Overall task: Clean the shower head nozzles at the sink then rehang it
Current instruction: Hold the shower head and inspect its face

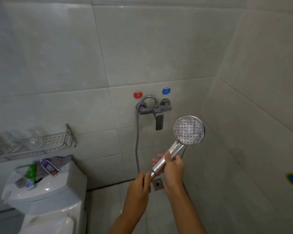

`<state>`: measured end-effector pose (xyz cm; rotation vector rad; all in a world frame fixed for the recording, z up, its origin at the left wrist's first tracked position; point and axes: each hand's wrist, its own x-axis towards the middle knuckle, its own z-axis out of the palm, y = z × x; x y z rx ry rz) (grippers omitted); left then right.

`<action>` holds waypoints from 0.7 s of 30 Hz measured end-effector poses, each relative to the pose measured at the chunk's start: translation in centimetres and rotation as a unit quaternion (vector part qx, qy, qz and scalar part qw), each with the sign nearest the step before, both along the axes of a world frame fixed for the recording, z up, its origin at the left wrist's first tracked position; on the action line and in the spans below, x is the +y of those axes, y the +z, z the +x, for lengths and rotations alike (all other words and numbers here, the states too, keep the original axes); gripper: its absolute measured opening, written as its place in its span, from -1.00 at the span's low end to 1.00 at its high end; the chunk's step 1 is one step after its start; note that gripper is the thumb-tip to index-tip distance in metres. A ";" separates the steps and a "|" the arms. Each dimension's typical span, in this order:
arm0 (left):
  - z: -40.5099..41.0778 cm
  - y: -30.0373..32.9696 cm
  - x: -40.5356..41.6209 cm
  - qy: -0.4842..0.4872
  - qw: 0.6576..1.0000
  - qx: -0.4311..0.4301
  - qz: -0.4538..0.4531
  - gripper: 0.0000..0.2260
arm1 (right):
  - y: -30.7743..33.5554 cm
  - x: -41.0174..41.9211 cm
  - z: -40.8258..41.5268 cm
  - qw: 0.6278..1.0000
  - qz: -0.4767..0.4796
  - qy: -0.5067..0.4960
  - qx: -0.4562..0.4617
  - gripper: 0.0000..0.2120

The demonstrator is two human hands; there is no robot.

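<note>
The chrome shower head (189,130) is held up in front of the tiled wall, its round nozzle face turned toward me. My right hand (172,164) grips the middle of its handle. My left hand (139,183) is closed around the lower end of the handle, where the hose joins; the joint itself is hidden by my fingers. The grey metal hose (137,141) runs up the wall to the chrome mixer tap (155,111).
Red (138,94) and blue (166,91) round markers sit above the tap. A floor drain (158,184) lies in the corner below my hands. A toilet tank (46,188) with packets on its lid stands at the left under a metal wall shelf (41,144) holding glasses.
</note>
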<state>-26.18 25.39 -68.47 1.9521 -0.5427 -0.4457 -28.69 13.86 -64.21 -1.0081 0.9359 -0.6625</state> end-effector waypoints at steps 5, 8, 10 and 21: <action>-0.3 0.4 0.4 -0.017 0.999 -0.010 -0.050 -0.87 | -0.2 0.1 0.1 1.000 0.003 -0.003 -0.001 -0.82; -0.3 0.2 0.2 -0.014 1.000 -0.016 -0.019 -0.83 | 0.0 -0.1 -0.2 1.000 0.001 -0.003 -0.006 -0.85; -0.2 0.0 0.0 -0.012 1.000 0.001 0.001 -0.77 | 0.1 -0.1 -0.3 1.000 0.001 -0.004 -0.008 -0.87; -0.4 -0.4 0.2 -0.028 1.000 -0.007 0.004 -0.77 | -0.2 0.0 -0.6 1.000 0.004 0.000 -0.004 -0.86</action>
